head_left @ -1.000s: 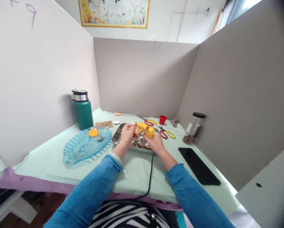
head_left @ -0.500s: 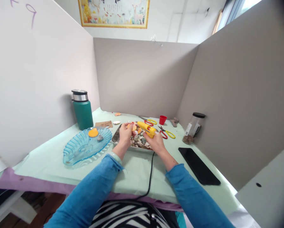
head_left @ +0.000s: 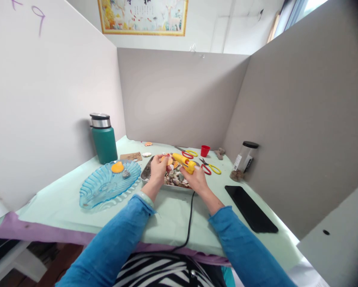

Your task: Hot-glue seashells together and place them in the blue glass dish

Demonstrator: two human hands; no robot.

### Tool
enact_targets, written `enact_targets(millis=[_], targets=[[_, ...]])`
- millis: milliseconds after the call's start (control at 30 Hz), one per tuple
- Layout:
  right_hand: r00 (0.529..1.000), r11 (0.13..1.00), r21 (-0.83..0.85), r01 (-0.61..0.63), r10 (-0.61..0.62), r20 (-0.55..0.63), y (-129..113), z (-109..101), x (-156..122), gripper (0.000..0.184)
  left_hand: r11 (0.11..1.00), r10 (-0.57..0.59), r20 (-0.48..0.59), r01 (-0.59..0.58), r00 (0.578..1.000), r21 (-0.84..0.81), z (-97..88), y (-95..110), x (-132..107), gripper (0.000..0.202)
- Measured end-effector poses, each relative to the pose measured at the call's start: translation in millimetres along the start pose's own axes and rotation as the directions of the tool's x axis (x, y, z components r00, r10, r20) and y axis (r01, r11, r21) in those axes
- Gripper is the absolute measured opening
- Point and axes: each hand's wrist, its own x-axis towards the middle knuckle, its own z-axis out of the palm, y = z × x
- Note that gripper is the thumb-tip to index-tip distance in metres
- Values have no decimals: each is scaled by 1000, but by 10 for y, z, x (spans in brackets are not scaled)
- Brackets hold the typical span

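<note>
My left hand (head_left: 157, 170) is closed on a small orange shell (head_left: 167, 160), held above a metal tray (head_left: 147, 170) full of mixed shells. My right hand (head_left: 197, 180) grips a yellow glue gun (head_left: 184, 162) whose nozzle points left at that shell. The gun's black cord (head_left: 190, 217) runs down over the table's front edge. To the left lies a blue shell-shaped glass dish (head_left: 103, 185) with an orange shell (head_left: 117, 167) and a grey shell (head_left: 126, 173) in it.
A green flask (head_left: 103, 138) stands at the back left. Two pairs of scissors (head_left: 210, 168), a red cup (head_left: 205, 150) and a dark-lidded jar (head_left: 244, 158) sit at the back right. A black phone (head_left: 250, 208) lies to the right. Grey partition walls enclose the table.
My left hand lifted the orange shell slightly and the glue gun shifted a little right and back; both hands stay over the tray.
</note>
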Motion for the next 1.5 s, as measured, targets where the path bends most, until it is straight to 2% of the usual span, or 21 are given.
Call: enact_targets(millis=[367,867,1500], targets=[[999,999,22,36,-35,-21,-15,8,-22,32,997,3,90,-10,996,74,24,4,-20,23],[998,998,-19,66,-67,-8,-30,14,-25,31,999,-5,31,3,1000,50,15,4,-16,19],[997,996,-54,76,-77,-2,-44,4,-28,28,1000,7,73,-9,997,22,0,19,-18,25]])
